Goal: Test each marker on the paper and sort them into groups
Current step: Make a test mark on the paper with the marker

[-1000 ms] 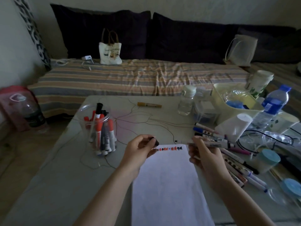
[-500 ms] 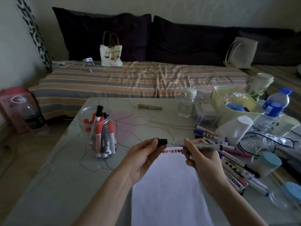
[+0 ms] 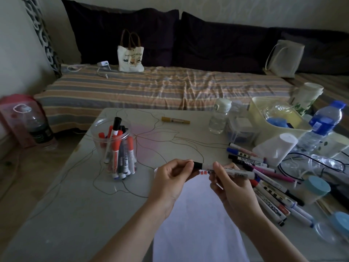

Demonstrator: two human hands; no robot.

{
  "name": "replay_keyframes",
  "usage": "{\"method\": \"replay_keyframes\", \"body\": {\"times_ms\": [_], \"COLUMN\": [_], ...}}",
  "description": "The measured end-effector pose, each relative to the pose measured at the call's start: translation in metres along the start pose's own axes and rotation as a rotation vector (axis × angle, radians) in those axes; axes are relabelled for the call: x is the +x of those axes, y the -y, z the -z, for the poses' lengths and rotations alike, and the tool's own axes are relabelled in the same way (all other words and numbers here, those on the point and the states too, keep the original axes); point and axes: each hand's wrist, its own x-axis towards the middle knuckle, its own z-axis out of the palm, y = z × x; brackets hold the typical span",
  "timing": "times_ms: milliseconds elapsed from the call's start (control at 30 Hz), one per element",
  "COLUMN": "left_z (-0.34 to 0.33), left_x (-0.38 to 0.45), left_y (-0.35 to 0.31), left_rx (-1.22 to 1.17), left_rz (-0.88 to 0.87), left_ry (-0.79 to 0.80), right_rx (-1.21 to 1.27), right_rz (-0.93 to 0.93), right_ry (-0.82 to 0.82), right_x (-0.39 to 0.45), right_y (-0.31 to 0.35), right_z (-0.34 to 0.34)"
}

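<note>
Holding the marker (image 3: pixel 234 172) level just above the far edge of the paper (image 3: pixel 196 220), we grip its barrel in our right hand (image 3: pixel 232 188) while our left hand (image 3: pixel 171 178) pinches the black cap (image 3: pixel 197 165) at its tip. Whether the cap is fully seated we cannot tell. If it goes on crooked, the nib may dry out or smear our fingers. Beyond the paper's left corner stands the jar (image 3: pixel 115 148) of sorted markers; dropping this one in carelessly could mix the groups.
</note>
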Motion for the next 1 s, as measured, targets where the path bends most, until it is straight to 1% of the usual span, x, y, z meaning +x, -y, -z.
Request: {"method": "replay_keyframes", "body": {"times_ms": [133, 233, 267, 367, 400, 467, 600, 700, 767, 867, 1000], "left_z": [0.003, 0.014, 0.018, 0.031, 0.034, 0.039, 0.061, 0.081, 0.099, 0.124, 0.14], "left_x": [0.003, 0.006, 0.006, -0.003, -0.008, -0.018, -0.032, -0.038, -0.038, -0.031, -0.012], "left_y": [0.0, -0.01, -0.015, -0.031, -0.036, -0.046, -0.072, -0.094, -0.112, -0.147, -0.184], "left_rx": [-0.084, -0.163, -0.16, -0.037, 0.0, 0.016, -0.034, 0.03, 0.109, 0.184, 0.29], "left_rz": [0.012, -0.044, -0.082, -0.262, -0.311, -0.377, -0.456, -0.526, -0.595, -0.713, -0.834], "left_ry": [-0.028, -0.101, -0.135, -0.227, -0.248, -0.277, -0.362, -0.43, -0.498, -0.602, -0.68], "right_rx": [-0.041, -0.051, -0.125, -0.534, -0.606, -0.625, -0.664, -0.77, -0.81, -0.792, -0.83], "right_rz": [-0.059, -0.057, -0.033, 0.133, 0.175, 0.223, 0.323, 0.379, 0.44, 0.483, 0.477], "right_ry": [0.05, 0.059, 0.06, 0.146, 0.162, 0.169, 0.201, 0.228, 0.201, 0.131, 0.084], "right_x": [0.002, 0.0, -0.003, -0.015, -0.018, -0.022, -0.024, -0.02, -0.016, -0.018, -0.024], "right_y": [0.004, 0.007, 0.006, 0.0, -0.001, -0.003, -0.009, -0.009, -0.002, 0.007, 0.004], "right_z": [0.002, 0.005, 0.005, -0.006, -0.014, -0.033, -0.077, -0.111, -0.125, -0.127, -0.103]}}
